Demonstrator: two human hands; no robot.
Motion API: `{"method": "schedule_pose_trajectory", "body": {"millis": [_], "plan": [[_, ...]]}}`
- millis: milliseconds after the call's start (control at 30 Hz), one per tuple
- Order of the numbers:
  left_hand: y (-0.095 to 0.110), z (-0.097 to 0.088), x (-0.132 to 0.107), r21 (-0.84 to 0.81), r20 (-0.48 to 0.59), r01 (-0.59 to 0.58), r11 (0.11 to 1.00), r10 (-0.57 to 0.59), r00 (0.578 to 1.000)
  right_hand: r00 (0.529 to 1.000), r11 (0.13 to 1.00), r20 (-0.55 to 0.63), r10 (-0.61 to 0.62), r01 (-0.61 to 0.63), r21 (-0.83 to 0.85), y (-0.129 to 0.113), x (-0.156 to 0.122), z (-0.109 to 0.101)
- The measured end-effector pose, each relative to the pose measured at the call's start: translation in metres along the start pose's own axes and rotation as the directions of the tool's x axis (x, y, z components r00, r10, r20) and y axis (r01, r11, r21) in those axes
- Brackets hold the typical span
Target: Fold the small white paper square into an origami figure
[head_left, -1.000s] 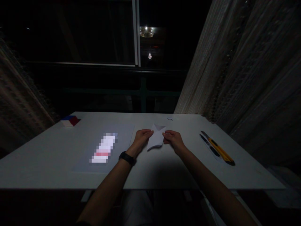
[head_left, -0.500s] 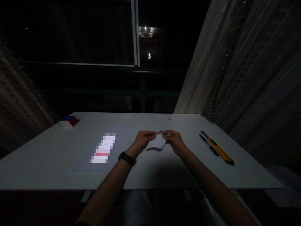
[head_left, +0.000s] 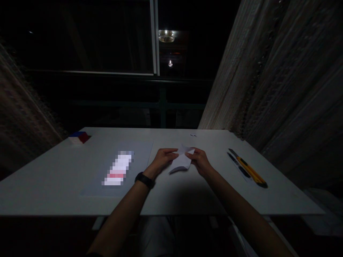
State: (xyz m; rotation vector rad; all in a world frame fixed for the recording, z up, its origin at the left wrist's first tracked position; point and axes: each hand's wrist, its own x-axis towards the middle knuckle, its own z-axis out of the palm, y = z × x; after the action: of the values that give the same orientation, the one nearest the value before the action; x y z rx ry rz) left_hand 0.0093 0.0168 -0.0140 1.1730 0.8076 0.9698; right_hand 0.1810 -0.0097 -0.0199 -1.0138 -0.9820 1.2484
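Folded white paper (head_left: 181, 163) is btwn the two hands, over the middle of the tabletop (head_left: 48, 182). L hand (head_left: 162, 159) has its grip closed on the paper's L edge, thumb on the upper face; R hand (head_left: 200, 161) has its grip clamped on the R edge, thumb likewise on top. Paper's near edge bows, w/ a dark shadow line under it; a pointed flap sticks up at the far end. Black wristband (head_left: 144, 180) on the L wrist.

To the R, well apart from the hands: yellow cutter (head_left: 250, 170), lying at a slant, w/ a slim black-and-silver tool (head_left: 242, 168) alongside, prob. a pen or knife, too dim to be sure. Tiny scraps (head_left: 193, 135) near the far edge, beyond the paper.

On the L: bright pixelated screen (head_left: 118, 169) on a large pale sheet (head_left: 143, 155), and a blue/red/white block (head_left: 78, 137) near the far L corner. Patterned curtain (head_left: 227, 78) behind on the R.
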Motion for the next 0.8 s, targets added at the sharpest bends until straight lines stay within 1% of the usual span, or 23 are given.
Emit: {"method": "schedule_pose_trajectory", "body": {"millis": [267, 333, 400, 500, 600, 667, 800], "plan": [[-0.0020, -0.0013, 0.0016, 0.019, -0.004, 0.010, 1.000, -0.010, 1.000, 1.000, 0.999, 0.020, 0.021, -0.022, 0.029, -0.0005, 0.0000, -0.0008], [-0.0025, -0.0013, 0.0019, 0.026, 0.001, 0.016, 1.000, -0.016, 1.000, 0.999, 0.999, 0.029, 0.015, -0.016, 0.034, 0.0000, 0.0001, -0.0010], [-0.0030, -0.0013, 0.0024, 0.013, 0.001, 0.015, 1.000, -0.015, 1.000, 1.000, 0.999, 0.013, 0.002, -0.003, 0.045, 0.0003, 0.0004, -0.0014], [-0.0041, -0.0018, 0.0039, -0.026, -0.038, 0.003, 1.000, -0.004, 0.999, 1.000, 0.999, -0.015, -0.016, 0.017, 0.051, 0.0001, 0.0009, -0.0022], [-0.0052, -0.0025, 0.0057, -0.048, -0.090, -0.010, 0.999, 0.005, 0.996, 0.999, 0.999, 0.000, -0.032, 0.032, 0.028, -0.0003, 0.0005, -0.0017], [-0.0054, -0.0027, 0.0063, -0.062, -0.101, -0.011, 0.998, 0.005, 0.995, 0.999, 0.999, 0.017, -0.043, 0.042, 0.015, -0.0003, -0.0001, -0.0006], [-0.0044, -0.0023, 0.0048, -0.066, -0.070, -0.007, 0.998, 0.002, 0.998, 0.999, 0.999, 0.032, -0.041, 0.041, 0.021, 0.0016, 0.0003, 0.0006]]}}
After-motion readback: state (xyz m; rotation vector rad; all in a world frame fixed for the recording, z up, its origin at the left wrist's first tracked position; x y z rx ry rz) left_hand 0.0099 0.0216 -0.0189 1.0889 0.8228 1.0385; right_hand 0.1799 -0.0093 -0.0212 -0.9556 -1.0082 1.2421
